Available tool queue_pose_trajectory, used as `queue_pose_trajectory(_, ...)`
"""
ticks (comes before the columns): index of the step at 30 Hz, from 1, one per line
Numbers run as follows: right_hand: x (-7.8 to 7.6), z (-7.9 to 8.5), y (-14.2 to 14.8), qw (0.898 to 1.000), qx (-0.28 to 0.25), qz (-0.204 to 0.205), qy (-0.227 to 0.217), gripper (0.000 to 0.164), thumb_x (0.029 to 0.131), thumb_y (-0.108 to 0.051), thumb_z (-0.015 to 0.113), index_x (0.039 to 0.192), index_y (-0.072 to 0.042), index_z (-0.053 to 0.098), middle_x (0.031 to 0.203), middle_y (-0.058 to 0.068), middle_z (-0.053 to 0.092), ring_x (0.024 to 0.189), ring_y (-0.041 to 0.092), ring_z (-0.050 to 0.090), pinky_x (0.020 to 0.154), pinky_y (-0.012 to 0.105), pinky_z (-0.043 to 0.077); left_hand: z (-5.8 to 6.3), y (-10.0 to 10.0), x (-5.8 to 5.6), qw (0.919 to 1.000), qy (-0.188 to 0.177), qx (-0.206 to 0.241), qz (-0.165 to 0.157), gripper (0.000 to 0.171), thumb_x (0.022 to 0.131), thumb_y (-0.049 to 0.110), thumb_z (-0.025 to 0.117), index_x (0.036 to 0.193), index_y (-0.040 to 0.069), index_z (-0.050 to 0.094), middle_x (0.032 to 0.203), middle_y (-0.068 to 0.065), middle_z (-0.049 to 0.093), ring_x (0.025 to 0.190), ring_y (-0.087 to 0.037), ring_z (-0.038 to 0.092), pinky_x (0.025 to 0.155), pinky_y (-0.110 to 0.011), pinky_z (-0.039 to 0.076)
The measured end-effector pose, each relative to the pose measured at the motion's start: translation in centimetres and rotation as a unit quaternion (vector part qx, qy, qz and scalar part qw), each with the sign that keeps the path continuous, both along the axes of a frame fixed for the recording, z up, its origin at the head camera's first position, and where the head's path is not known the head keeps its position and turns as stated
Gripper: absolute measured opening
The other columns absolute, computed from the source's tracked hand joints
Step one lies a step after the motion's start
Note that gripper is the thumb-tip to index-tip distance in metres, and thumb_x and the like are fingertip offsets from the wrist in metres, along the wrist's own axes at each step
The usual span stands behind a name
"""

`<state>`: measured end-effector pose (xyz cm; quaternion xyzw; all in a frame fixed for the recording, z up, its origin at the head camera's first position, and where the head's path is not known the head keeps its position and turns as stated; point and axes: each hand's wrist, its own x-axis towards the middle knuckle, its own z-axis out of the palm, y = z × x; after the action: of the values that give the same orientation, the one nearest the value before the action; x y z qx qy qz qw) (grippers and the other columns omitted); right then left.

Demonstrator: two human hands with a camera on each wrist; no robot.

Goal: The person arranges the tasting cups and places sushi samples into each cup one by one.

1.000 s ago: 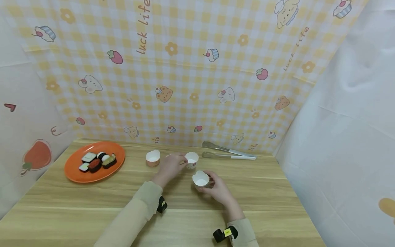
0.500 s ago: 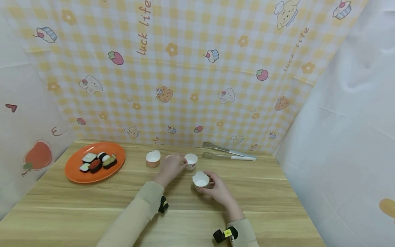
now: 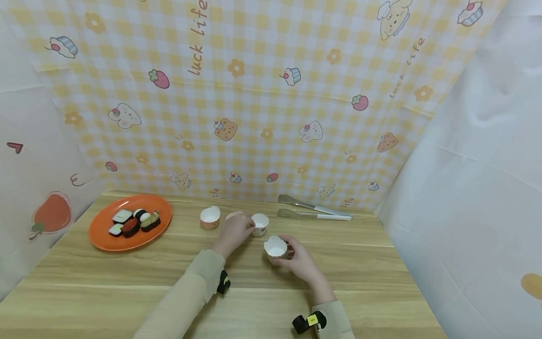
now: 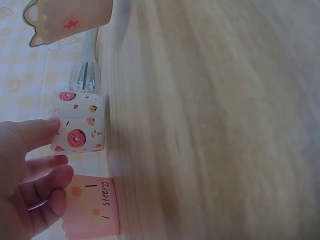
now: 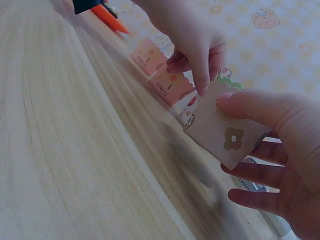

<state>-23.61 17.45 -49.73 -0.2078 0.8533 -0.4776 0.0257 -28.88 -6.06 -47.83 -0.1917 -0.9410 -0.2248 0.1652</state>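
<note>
My left hand [image 3: 235, 231] pinches the rim of a white paper baking cup [image 3: 260, 226] with a doughnut print. In the left wrist view, the thumb lies on the side of this printed cup [image 4: 77, 132], which stands upright at table level. A pink cup [image 4: 95, 207] lettered "sleepy" is close beside it; in the head view this pink cup [image 3: 232, 214] is mostly hidden behind my left hand. My right hand [image 3: 299, 259] holds a beige baking cup [image 5: 227, 127] with a brown flower, thumb on one side and fingers on the other. This cup appears slightly raised in the right wrist view.
Another pink baking cup [image 3: 210, 223] stands left of my left hand. On the far left, an orange plate [image 3: 99, 238] bears several sushi pieces [image 3: 130, 228]. Metal tongs [image 3: 305, 214] with white handles lie along the back, before a checked cloth [image 3: 254, 94].
My left hand has shifted the doughnut-print cup slightly left and nearer to me, toward the pink cup behind the hand. My right hand and its beige cup have stayed nearly still.
</note>
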Motion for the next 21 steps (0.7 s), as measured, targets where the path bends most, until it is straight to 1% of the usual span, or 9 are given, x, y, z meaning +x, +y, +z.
queue_pose_trajectory(5,0.01,-0.01,-0.03,1.0,-0.002,-0.005,-0.002,0.064,0.078,-0.018,0.082,0.133,-0.007,0.051,0.118,0.01,0.058,0.098,0.025,0.058,0.081,0.04,0.054,-0.11,0.0,0.03,1.0,-0.001,-0.008,0.002,0.007,0.081,0.021,0.078,0.083,0.014,0.076,0.099,-0.003,0.071,0.094,-0.022,0.063,0.089,-0.045,0.048)
queue_pose_trajectory(11,0.2,0.14,-0.09,1.0,-0.023,0.003,-0.005,0.064,0.078,-0.013,0.081,0.134,-0.005,0.05,0.119,0.015,0.057,0.1,0.031,0.057,0.082,0.049,0.053,-0.06,0.08,0.13,0.9998,-0.013,-0.013,0.006,0.008,0.081,0.021,0.078,0.083,0.014,0.076,0.101,-0.003,0.07,0.096,-0.023,0.064,0.091,-0.048,0.047)
queue_pose_trajectory(17,0.14,0.1,-0.06,1.0,-0.003,-0.004,-0.005,0.063,0.078,-0.019,0.082,0.132,-0.009,0.052,0.119,0.009,0.058,0.1,0.025,0.057,0.083,0.041,0.053,0.03,0.1,0.06,0.9997,-0.006,-0.02,0.008,0.009,0.08,0.021,0.079,0.084,0.014,0.076,0.098,-0.002,0.071,0.093,-0.022,0.064,0.09,-0.047,0.048)
queue_pose_trajectory(21,0.01,-0.06,0.0,1.0,0.003,-0.003,0.002,0.063,0.078,-0.021,0.082,0.132,-0.009,0.052,0.12,0.008,0.058,0.099,0.025,0.057,0.082,0.04,0.053,0.22,0.04,0.05,0.9997,0.001,-0.022,0.009,0.01,0.079,0.021,0.08,0.084,0.014,0.076,0.094,-0.001,0.071,0.09,-0.021,0.064,0.087,-0.047,0.049)
